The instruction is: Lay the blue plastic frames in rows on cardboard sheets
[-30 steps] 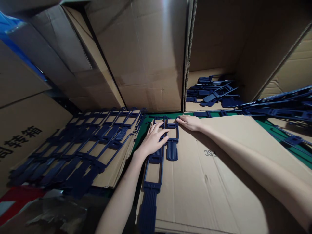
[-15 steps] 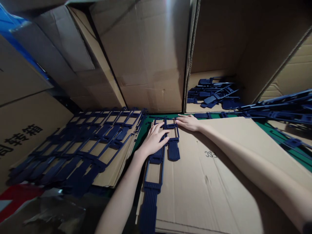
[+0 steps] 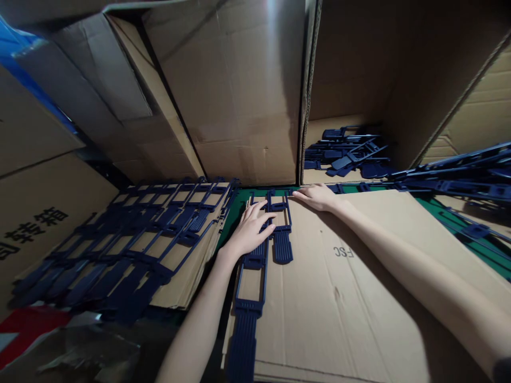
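My left hand [image 3: 252, 230] lies on dark blue plastic parts along the left edge of a flat cardboard stack, fingers spread. Under it and toward me runs a long blue part [image 3: 250, 304] with an open frame and a ribbed paddle end. Right beside it is a shorter-looking blue part [image 3: 283, 247] with a ribbed paddle. My right hand [image 3: 317, 197] rests at the far edge of the cardboard sheet [image 3: 319, 298], just right of that second part, its fingers stretched out and apparently holding nothing.
Overlapping blue parts [image 3: 112, 242] cover another cardboard stack on the left. An open carton [image 3: 359, 64] behind holds a loose heap of blue parts [image 3: 355, 151]. More blue parts [image 3: 471, 181] lie at the right over a green surface [image 3: 459, 226]. Tall cardboard walls stand behind.
My right hand has moved a little to the right, away from the second blue part's frame. My left hand stays on the parts. The view has shifted slightly.
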Motion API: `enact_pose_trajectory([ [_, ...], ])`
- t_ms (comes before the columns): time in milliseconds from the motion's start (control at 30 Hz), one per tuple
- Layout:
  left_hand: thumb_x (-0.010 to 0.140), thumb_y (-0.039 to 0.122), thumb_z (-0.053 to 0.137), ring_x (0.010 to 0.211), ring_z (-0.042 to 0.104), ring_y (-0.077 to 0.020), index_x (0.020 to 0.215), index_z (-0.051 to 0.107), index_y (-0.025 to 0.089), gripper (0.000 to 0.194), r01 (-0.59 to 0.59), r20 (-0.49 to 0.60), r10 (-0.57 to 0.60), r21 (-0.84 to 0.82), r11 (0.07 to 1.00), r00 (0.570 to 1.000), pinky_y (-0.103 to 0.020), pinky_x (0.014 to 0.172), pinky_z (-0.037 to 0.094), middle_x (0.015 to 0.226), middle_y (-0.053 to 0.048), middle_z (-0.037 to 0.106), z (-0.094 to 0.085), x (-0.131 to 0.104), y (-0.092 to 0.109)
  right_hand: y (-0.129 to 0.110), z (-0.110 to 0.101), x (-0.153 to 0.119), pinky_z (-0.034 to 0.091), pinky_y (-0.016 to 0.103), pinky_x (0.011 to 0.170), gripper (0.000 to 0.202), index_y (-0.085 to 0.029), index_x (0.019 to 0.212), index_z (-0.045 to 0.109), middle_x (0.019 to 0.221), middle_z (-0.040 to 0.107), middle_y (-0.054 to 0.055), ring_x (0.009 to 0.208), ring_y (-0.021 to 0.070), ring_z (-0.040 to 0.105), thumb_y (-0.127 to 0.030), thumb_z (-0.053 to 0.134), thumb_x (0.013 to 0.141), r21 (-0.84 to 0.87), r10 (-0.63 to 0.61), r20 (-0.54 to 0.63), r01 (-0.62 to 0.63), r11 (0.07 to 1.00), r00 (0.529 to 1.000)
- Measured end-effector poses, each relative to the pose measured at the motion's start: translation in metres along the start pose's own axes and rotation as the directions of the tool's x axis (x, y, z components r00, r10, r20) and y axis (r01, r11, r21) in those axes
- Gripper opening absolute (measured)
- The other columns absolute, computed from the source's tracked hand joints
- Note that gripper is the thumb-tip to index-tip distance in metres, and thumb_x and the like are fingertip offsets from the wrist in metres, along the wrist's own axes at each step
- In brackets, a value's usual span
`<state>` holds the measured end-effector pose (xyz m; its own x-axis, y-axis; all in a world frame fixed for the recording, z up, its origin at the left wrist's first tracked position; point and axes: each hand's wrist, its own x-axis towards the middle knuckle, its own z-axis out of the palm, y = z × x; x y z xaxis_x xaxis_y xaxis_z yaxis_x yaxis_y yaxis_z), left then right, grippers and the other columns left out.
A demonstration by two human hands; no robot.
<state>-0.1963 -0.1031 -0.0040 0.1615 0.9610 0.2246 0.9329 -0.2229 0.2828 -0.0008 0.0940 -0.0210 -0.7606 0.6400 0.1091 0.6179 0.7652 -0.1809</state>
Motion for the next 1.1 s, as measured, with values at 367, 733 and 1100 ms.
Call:
enact_pose_trajectory([
  [367, 0.095, 0.041, 0.041, 0.141, 0.021, -0.0252, 0.122, 0.055, 0.03, 0.033, 0.014, 0.008, -0.014, -0.016, 1.0, 1.0, -0.05, 0.115, 0.019, 0.148, -0.003, 0.031, -0.001, 0.0, 0.001, 0.022, 0.004, 0.0, 0.042, 0.045, 0.09, 0.07, -0.017, 0.098, 0.067, 0.116, 0.063, 0.016, 0.105, 0.0307, 0.059, -0.062, 0.014, 0.092, -0.024, 0.173, 0.012, -0.173, 0.985, 0.985],
  [733, 0.094, 0.04, 0.042, 0.141, 0.021, -0.0259, 0.121, 0.056, 0.03, 0.032, 0.016, 0.008, -0.016, -0.028, 0.999, 1.0, -0.051, 0.115, 0.019, 0.148, -0.004, 0.032, -0.002, 0.0, 0.003, 0.029, 0.006, 0.003, 0.043, 0.041, 0.092, 0.059, -0.018, 0.104, 0.065, 0.122, 0.06, 0.014, 0.113, 0.0295, 0.055, -0.056, 0.02, 0.094, -0.009, 0.151, 0.039, -0.15, 0.989, 0.988],
  [1100, 0.094, 0.042, 0.042, 0.142, 0.018, -0.0241, 0.122, 0.056, 0.029, 0.033, 0.008, 0.004, -0.008, -0.018, 1.0, 1.0, -0.049, 0.115, 0.02, 0.148, -0.006, 0.03, 0.001, 0.0, 0.0, 0.029, 0.005, 0.002, 0.045, 0.035, 0.085, 0.054, -0.018, 0.09, 0.071, 0.112, 0.064, 0.014, 0.101, 0.029, 0.061, -0.049, 0.027, 0.093, -0.01, 0.156, 0.009, -0.156, 0.988, 0.988],
])
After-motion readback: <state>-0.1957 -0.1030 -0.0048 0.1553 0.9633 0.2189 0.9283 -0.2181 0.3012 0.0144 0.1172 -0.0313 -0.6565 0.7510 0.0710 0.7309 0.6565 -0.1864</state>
